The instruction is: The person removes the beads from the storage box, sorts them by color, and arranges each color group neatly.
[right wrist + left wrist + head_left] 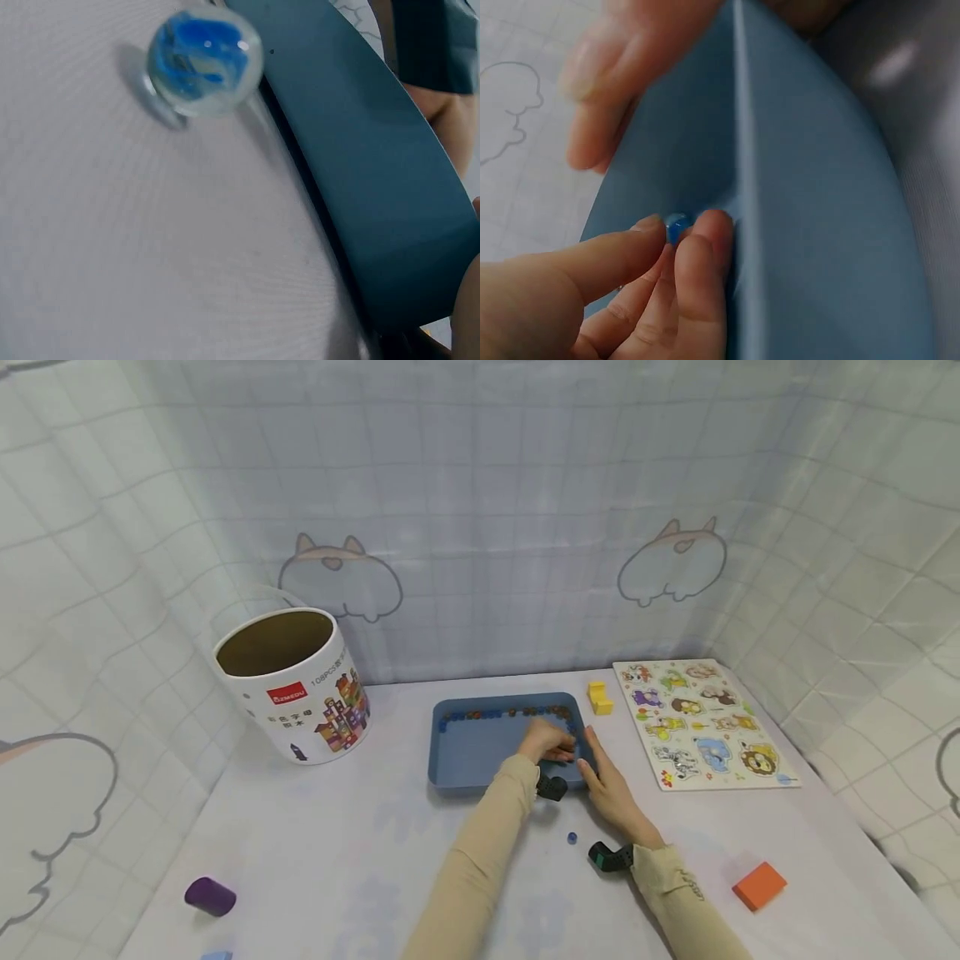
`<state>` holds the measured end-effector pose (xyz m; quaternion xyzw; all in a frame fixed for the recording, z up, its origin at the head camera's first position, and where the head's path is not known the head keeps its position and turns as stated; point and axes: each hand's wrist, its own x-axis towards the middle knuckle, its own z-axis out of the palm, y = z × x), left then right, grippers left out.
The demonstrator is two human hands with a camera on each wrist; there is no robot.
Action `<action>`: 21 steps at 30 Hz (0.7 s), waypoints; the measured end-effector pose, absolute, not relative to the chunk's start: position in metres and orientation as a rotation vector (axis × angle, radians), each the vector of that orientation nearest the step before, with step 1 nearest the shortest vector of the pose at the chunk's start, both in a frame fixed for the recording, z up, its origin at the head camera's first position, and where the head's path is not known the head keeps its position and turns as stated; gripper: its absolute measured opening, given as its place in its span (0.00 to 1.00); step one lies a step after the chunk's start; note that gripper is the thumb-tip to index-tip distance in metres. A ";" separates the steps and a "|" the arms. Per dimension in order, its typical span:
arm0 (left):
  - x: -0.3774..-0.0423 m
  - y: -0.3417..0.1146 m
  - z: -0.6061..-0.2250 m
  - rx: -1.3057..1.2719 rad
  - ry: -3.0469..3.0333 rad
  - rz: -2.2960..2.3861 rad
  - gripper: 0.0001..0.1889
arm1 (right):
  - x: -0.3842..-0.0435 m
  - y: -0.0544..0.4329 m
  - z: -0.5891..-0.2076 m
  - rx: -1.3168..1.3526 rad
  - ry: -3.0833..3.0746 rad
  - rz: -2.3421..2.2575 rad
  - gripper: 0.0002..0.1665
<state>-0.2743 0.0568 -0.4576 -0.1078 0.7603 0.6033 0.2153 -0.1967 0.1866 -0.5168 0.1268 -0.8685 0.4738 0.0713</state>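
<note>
My left hand (551,742) reaches into the blue tray (467,787), over its right part. Between thumb and fingertips it pinches a blue glass marble (678,227), low beside the tray wall. My right hand (613,795) lies along the tray's right front corner, fingers fairly straight and touching the rim. Blue and brown marbles (480,715) line the far wall of the tray inside, and some run down its right side. One clear marble with a blue swirl (204,61) rests on the table in front of the tray, near my right wrist.
A white printed bucket (300,710) stands at the left. Right of the tray are a yellow block (599,698) and an animal puzzle board (705,724). An orange block (760,886) lies front right, a purple cylinder (210,896) front left. Curtains hang behind.
</note>
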 end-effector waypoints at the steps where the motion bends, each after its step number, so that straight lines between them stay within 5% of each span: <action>1: -0.274 0.058 -0.458 -0.319 2.098 1.683 0.08 | -0.197 0.186 -0.517 0.385 -2.611 1.419 0.35; 7: -0.272 0.061 -0.459 -0.357 2.102 1.700 0.07 | -0.195 0.184 -0.517 0.395 -2.613 1.416 0.36; 21: -0.259 0.013 -0.440 0.022 2.022 1.664 0.14 | -0.193 0.188 -0.514 0.354 -2.650 1.439 0.36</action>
